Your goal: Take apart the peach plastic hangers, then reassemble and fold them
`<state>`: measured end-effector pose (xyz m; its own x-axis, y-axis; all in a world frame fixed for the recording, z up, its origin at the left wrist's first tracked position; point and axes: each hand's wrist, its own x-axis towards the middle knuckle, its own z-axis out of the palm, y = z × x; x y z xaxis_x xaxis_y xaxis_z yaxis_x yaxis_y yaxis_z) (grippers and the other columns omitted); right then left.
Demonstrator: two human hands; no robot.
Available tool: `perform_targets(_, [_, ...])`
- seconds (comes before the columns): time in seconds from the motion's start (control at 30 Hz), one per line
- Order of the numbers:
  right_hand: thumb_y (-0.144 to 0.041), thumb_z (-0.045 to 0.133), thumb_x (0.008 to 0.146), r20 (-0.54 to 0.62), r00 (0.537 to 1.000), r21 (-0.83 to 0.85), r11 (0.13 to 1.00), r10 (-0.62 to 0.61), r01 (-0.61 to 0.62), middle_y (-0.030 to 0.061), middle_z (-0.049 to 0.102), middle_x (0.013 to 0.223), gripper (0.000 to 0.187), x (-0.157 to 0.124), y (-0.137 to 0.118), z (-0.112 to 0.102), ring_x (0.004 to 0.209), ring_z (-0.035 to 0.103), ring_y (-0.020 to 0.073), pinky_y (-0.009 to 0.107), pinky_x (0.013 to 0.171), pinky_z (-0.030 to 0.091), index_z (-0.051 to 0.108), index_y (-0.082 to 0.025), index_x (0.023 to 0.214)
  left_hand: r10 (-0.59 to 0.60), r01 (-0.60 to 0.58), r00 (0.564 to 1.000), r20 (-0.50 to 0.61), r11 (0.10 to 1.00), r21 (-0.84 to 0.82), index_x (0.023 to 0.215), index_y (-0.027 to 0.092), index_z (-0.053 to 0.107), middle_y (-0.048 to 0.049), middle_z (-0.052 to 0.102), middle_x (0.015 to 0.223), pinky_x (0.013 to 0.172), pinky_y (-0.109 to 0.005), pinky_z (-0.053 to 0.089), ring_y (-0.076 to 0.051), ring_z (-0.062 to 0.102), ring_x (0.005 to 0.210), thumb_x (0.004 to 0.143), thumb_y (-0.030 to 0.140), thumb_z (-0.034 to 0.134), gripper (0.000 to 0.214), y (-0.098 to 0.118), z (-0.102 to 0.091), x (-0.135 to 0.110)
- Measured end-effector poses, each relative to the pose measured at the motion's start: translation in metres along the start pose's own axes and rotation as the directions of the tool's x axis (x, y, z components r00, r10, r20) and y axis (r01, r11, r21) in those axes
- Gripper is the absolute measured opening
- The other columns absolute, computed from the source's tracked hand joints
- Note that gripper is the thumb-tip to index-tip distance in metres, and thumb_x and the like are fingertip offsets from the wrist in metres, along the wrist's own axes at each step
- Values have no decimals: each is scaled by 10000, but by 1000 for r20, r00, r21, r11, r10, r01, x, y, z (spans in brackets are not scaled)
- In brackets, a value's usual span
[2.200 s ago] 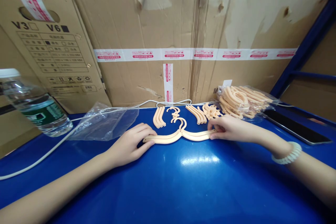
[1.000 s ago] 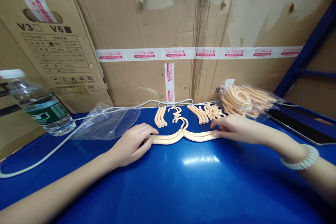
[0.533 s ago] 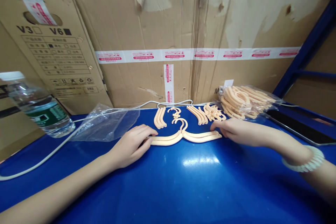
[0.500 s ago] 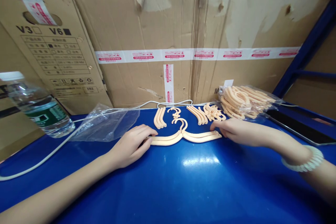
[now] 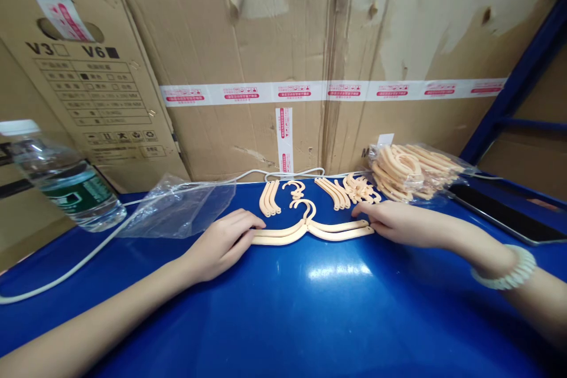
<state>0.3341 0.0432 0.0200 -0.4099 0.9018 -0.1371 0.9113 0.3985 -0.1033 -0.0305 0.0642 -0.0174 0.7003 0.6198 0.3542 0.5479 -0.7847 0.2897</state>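
A peach plastic hanger [image 5: 310, 229] lies flat on the blue table [image 5: 310, 307], seemingly with a second one stacked under it. My left hand [image 5: 221, 245] grips its left end, fingers on top and thumb at the near side. My right hand [image 5: 392, 221] has its fingers pressed together on the right arm, whose tip shows just below my fingers. A bead bracelet [image 5: 505, 269] circles my right wrist. Behind the hanger lie loose peach parts: curved arms [image 5: 270, 198], hooks [image 5: 296, 189], more arms [image 5: 336, 192] and a small heap [image 5: 361, 188].
A clear bag full of peach parts [image 5: 411, 171] sits at the back right, beside a dark flat device [image 5: 500, 212]. An empty clear bag [image 5: 177, 207], a water bottle [image 5: 62, 180] and a white cable [image 5: 66, 269] lie at the left. Cardboard boxes [image 5: 283, 41] wall off the back.
My right hand drew back a little from the hanger's right end, then slid forward onto it again. The left hand and the hanger have barely moved.
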Motion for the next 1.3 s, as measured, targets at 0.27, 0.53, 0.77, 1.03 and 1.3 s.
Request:
perform_targets(0.27, [-43, 381, 874, 29, 1000, 32, 999, -6, 5, 138, 703, 1166, 451, 0, 2, -1, 1050, 675, 262, 341, 890, 515, 576, -138, 1269, 11, -10, 1000, 7, 1000, -18, 1096, 169, 588, -76, 630, 1050, 854, -348, 454, -212, 573, 970, 971, 139, 329, 289, -3, 1, 0])
perform_targets(0.53, [-48, 376, 853, 36, 999, 40, 999, 0, -1, 129, 703, 1166, 462, -1, 1, -2, 1049, 671, 258, 341, 889, 516, 585, -146, 1253, 9, -9, 1000, 9, 999, -49, 1098, 170, 591, -68, 631, 1047, 840, -360, 457, -223, 573, 953, 822, 86, 391, 351, -3, 0, -2])
perform_targets(0.77, [-71, 370, 874, 47, 999, 70, 998, -12, 9, 121, 696, 1173, 447, -1, 3, -2, 1055, 663, 258, 362, 911, 510, 576, -155, 1262, 5, -5, 1000, 10, 1000, -22, 1113, 164, 587, -71, 635, 1043, 820, -354, 467, -225, 579, 943, 745, 69, 443, 406, 1, 0, 1])
perform_targets(1.03, [-31, 377, 843, 72, 997, 53, 999, 7, -11, 122, 684, 1208, 497, -3, -1, -6, 1088, 651, 256, 350, 927, 504, 564, -151, 1288, 8, -8, 1000, -5, 1000, -18, 1109, 177, 587, -64, 637, 1034, 804, -352, 469, -222, 583, 926, 744, 72, 442, 407, 0, 1, -2])
perform_targets(1.3, [-31, 381, 834, 60, 998, 56, 998, -8, 4, 132, 684, 1214, 509, -2, 2, -3, 1095, 652, 261, 364, 940, 507, 563, -144, 1295, 5, -5, 1000, 3, 1000, 3, 1097, 163, 592, -78, 650, 1039, 827, -359, 478, -223, 594, 948, 859, 93, 403, 312, -1, 0, 0])
